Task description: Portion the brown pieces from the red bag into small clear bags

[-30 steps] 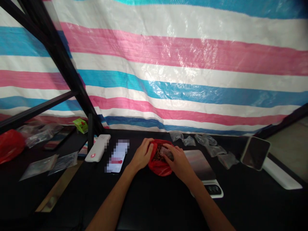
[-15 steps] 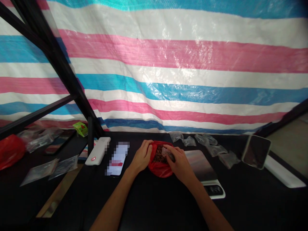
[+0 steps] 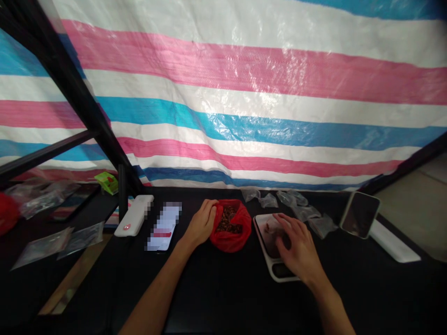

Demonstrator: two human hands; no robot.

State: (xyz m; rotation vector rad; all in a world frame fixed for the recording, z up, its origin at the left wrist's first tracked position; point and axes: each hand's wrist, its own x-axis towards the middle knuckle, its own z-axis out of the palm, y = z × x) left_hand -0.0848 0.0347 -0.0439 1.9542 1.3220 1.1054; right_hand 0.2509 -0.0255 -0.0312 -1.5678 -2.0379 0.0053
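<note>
A red plastic bag [image 3: 231,242] stands with its mouth wide, filled with small brown bean-like pieces [image 3: 228,223]. My left hand [image 3: 202,225] grips its left rim, the fingertips folded over the edge. To the right lies a flat kitchen scale [image 3: 260,232] with a shiny plate and a dark panel at its near end. My right hand [image 3: 296,244] is over the scale's right side, thumb and fingers apart. A dark patch shows under that palm; whether it is a thing or a reflection I cannot tell.
Several clear plastic bags [image 3: 305,211] lie behind the scale. A phone [image 3: 164,228] and a white power bank-like object [image 3: 134,216] lie to the left. Another dark-screened device [image 3: 359,215] leans at the right. Flat clear bags [image 3: 82,239] and a black frame post [image 3: 70,100] are further left.
My right hand has left the red bag, where it held a small clear bag, and moved right over the scale. The scale sits somewhat further left. My left hand stays on the rim.
</note>
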